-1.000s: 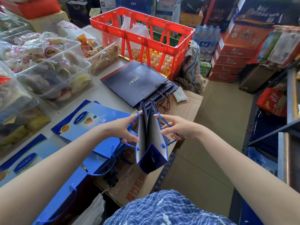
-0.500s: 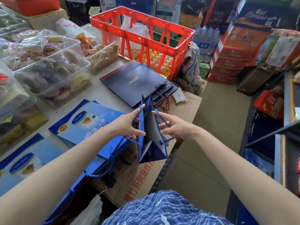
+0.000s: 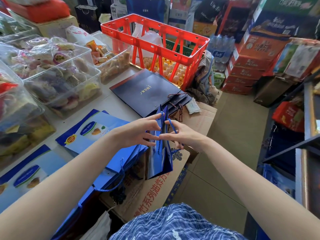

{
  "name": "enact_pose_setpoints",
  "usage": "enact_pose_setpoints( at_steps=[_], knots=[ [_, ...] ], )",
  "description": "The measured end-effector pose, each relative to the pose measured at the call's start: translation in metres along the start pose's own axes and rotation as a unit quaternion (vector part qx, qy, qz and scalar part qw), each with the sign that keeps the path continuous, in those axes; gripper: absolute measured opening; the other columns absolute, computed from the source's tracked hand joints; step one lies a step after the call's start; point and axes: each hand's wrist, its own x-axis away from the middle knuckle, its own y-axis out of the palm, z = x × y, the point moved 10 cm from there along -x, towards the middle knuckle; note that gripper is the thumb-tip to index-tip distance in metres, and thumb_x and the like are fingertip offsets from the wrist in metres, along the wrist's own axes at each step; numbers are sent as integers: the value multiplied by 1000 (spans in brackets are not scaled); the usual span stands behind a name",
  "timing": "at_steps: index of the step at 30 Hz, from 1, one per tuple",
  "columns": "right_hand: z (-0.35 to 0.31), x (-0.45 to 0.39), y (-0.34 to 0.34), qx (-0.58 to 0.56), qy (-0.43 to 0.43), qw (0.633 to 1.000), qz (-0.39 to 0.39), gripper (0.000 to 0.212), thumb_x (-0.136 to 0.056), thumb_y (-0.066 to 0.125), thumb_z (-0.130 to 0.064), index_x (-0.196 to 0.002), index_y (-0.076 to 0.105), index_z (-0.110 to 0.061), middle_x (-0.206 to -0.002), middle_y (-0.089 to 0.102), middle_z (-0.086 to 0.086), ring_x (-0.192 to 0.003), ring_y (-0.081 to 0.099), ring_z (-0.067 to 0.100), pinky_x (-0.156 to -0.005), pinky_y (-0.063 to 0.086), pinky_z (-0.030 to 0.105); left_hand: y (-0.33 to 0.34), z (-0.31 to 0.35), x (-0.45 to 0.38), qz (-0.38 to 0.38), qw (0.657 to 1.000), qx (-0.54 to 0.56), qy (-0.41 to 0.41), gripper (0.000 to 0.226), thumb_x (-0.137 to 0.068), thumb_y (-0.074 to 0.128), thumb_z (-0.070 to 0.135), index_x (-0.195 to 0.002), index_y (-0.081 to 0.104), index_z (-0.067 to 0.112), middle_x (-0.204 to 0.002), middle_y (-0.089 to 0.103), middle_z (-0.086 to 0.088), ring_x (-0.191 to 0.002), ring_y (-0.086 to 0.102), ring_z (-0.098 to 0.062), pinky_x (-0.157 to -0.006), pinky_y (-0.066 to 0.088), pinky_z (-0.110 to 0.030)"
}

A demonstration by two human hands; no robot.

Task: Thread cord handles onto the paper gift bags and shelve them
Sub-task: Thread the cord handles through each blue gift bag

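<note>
Two hands: left hand [image 3: 138, 134] and right hand [image 3: 183, 135] fingers pinching the blue gift bag [image 3: 161, 160] upright at the near surface edge.
Handling: probably light, creasable; holding near the cord [image 3: 171, 123] holes.

Both hands [image 3: 138, 134] pinching blue bag [image 3: 160, 160], cords [image 3: 172, 124]
</note>
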Motion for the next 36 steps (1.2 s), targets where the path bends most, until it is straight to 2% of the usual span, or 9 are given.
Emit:
enact_pose_setpoints(
  at_steps=[3,8,10,12,18,23,28,32,36],
  knots=[
    [3,-4,-8,49,14,996,68,74,-74,70,-52,-133,32,-29,-98,62,9,-52,49,7,-48,41,22,0,0,-2,-7,999,-44,5,47,-87,56,25,-124,45,53,-130,50,4,-118,53,-18,-104,39,-40],
    [10,-7,-28,54,16,973,226,26,-85,58,-15,-109,48,-12,-92,58,6,-84,60,23,-77,55,45,5,-3,-7,-2,998,-49,26,38,-91,55,36,-123,48,54,-134,46,14,-123,47,-18,-105,36,-38],
    [13,0,-38,-31,42,967,251,16,-91,43,-7,-106,48,-11,-90,60,8,-65,60,17,-57,54,32,-1,1,-9,36,998,-39,37,36,-93,52,35,-127,48,47,-131,50,10,-119,50,-19,-102,39,-37],
    [22,9,-47,-171,81,948,255,26,-91,29,1,-109,44,-11,-85,62,14,-34,38,7,-33,31,18,-13,-6,-11,79,997,-22,13,36,-95,51,31,-129,48,38,-126,54,4,-116,53,-21,-99,43,-40],
    [9,45,-89,-343,32,892,293,40,-80,20,10,-104,47,-6,-84,63,23,-27,21,5,-31,16,15,10,-42,-12,29,996,-47,-72,34,-94,53,24,-128,51,30,-125,55,3,-111,55,-20,-95,45,-39],
    [-36,59,-113,-431,-78,867,239,36,-87,20,8,-105,46,-8,-91,63,22,-40,52,12,-36,36,17,12,-22,-7,93,993,-18,-75,16,-97,48,28,-111,55,27,-118,52,-6,-104,54,-27,-91,49,-46],
    [-81,55,-86,-475,-161,859,103,41,-92,19,9,-127,34,-3,-103,63,21,-69,70,33,-53,56,26,20,-30,9,119,983,81,-118,53,-94,47,45,-141,35,22,-141,34,-18,-111,55,-41,-81,55,-46],
    [-94,54,-60,-425,-206,881,36,48,-93,20,8,-138,29,-7,-114,64,11,-71,70,30,-53,53,25,26,-7,30,121,898,423,-11,23,-94,52,22,-108,51,4,-111,54,-35,-93,65,-37,-81,55,-40],
    [-123,63,-43,-354,-249,902,1,47,-88,25,12,-129,37,-9,-113,67,7,-46,57,16,-46,44,22,8,-6,59,171,842,507,66,36,-89,52,2,-124,48,-5,-102,60,-27,-84,64,-23,-70,58,-27]
  ],
)
